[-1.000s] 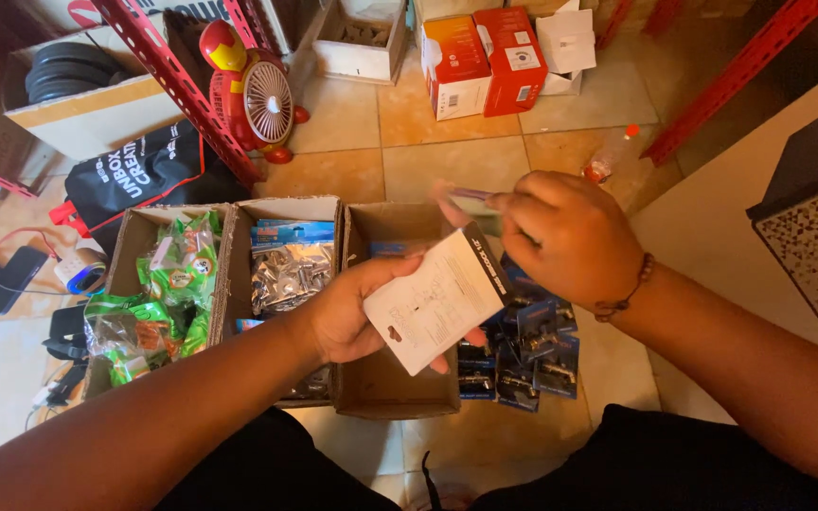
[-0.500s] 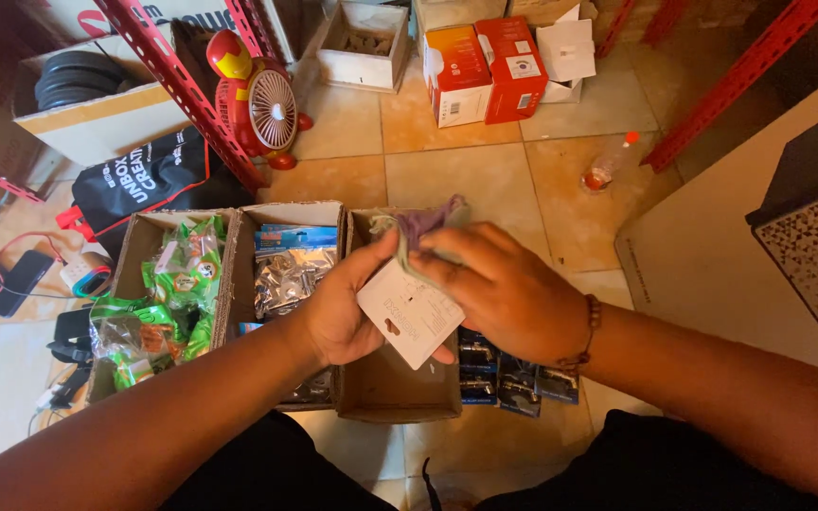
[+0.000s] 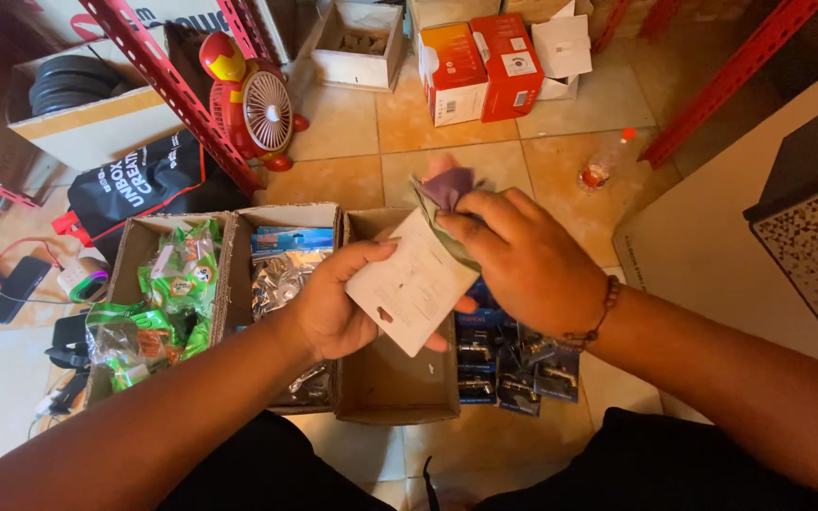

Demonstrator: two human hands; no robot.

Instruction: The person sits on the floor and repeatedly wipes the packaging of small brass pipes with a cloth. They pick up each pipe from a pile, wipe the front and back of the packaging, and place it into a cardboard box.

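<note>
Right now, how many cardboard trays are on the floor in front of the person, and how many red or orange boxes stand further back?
Open cardboard trays: 3
Red or orange boxes: 2
Total: 5

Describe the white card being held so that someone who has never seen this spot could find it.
Start at the row of cardboard boxes on the tiled floor. Above the right-hand box, the left hand holds a white card, which the right hand also touches. It is plain white with a small hang hole, unlike the green packets and blue packets.
</note>
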